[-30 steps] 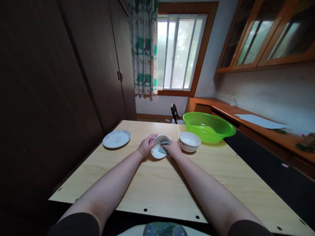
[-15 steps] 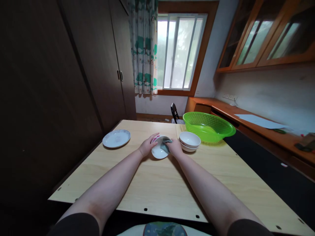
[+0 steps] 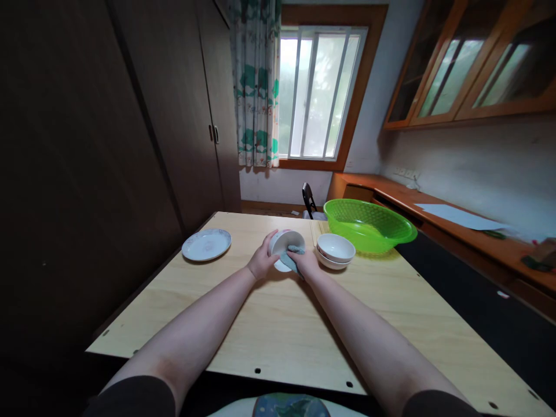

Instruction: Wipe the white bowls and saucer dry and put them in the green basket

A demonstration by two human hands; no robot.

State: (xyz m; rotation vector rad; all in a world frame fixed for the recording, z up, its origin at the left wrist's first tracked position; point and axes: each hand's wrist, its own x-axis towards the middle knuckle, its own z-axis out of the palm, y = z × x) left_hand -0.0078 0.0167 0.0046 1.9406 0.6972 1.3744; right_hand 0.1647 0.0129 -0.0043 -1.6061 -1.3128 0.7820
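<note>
A white bowl is tilted above the middle of the table, its inside turned toward me. My left hand grips it by the left side, fingers behind the wall and thumb at the rim. Bunched in my right hand is a grey-green cloth, pressed against the bowl's inside and lower rim. Just right of that hand, two white bowls stand stacked on the table.
A white plate with a patterned rim lies at the table's left. Behind the stack stands a big green plastic basket, with chopsticks beside it. The wooden table has holes along its near edge. A dark wardrobe borders the left.
The bowl has tipped and turned in my left hand, its opening now facing more sideways. My right hand has drawn the cloth from deep inside toward the near rim.
</note>
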